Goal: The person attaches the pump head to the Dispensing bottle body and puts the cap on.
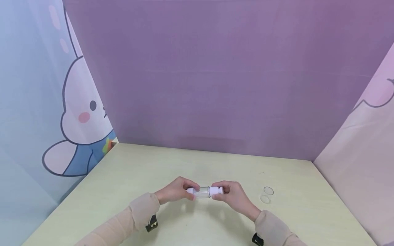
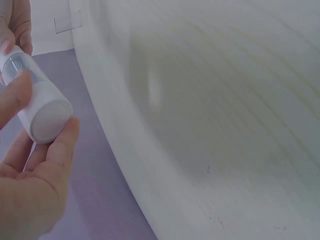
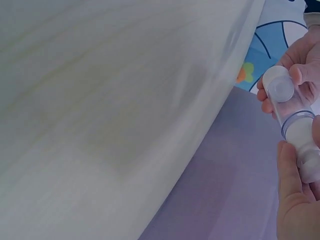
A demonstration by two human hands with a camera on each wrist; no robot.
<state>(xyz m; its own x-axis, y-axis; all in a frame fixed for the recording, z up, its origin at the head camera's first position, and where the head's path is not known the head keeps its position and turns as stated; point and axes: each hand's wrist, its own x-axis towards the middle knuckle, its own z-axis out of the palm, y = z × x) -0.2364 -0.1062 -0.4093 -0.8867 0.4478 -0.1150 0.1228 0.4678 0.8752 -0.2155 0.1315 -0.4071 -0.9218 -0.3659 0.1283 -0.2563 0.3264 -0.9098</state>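
Held level between both hands is a small clear pump bottle with white ends, close over the table. My left hand pinches its left end, thumb and fingers around the white base in the left wrist view. At the other end, the fingers of my right hand grip the white collar, with the pump head just beyond it. Through the clear wall a white disc shows inside near the base. Part of the collar is hidden behind my right fingers.
To the right of my right hand, a clear cylinder-shaped piece with round rims lies on the pale yellow table. A purple panel rises at the back edge, with printed cloths at both sides.
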